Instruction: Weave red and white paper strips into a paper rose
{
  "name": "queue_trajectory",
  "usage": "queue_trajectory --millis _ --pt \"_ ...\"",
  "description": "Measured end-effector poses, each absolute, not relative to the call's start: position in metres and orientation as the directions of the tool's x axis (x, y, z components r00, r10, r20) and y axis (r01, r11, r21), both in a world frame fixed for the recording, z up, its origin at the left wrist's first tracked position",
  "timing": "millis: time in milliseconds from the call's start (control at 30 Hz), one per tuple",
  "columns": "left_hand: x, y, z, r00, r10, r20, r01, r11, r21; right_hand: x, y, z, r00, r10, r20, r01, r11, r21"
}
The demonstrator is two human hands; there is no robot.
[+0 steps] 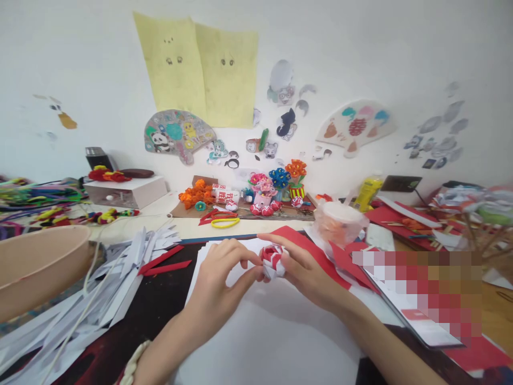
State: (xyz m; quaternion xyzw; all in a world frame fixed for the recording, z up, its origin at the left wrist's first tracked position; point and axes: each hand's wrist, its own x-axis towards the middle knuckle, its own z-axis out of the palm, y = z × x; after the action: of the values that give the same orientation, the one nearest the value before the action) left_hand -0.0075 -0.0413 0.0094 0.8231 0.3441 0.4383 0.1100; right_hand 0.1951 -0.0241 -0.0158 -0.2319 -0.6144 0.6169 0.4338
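A small ball of folded red and white paper strips (pixel 273 262) is held up between my two hands, over a stack of white paper (pixel 272 337). The fingers and thumb of my left hand (pixel 224 270) pinch its left side. My right hand (pixel 306 270) wraps the ball's right side, with the fingers behind it and partly hidden. Similar red and white paper balls (pixel 262 208) sit at the back of the table. White paper strips (pixel 124 278) lie in a heap to the left, with red strips (pixel 167 262) beside them.
A beige basin (pixel 44 256) stands at the left edge. Flower bunches (pixel 280 179) in small pots stand on cardboard (pixel 240 214) by the wall. A plastic-wrapped cup (pixel 340 219), a yellow bottle (pixel 366 193), red paper (pixel 312 254) and a partly blurred tablet (pixel 425 326) are on the right.
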Motion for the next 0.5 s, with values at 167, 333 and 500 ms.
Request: queue_trajectory --millis 167,333,500 --pt "-0.0063 -0.0424 0.0052 0.409 0.625 0.664 0.489 -0.765 0.419 0.1936 -0.0234 -0.0188 -0.521 0.816 0.25 -0.251 0.133 -0.959" --pt "-0.0078 -0.0396 0.0028 0.438 0.554 0.708 0.539 -0.792 0.286 0.1942 -0.0213 -0.0178 -0.541 0.799 0.262 -0.191 0.187 -0.964" --pt "-0.0063 -0.0404 0.0 0.445 0.418 0.792 0.596 -0.799 0.087 0.1936 -0.0208 -0.0183 -0.557 0.817 0.148 -0.143 0.081 -0.986"
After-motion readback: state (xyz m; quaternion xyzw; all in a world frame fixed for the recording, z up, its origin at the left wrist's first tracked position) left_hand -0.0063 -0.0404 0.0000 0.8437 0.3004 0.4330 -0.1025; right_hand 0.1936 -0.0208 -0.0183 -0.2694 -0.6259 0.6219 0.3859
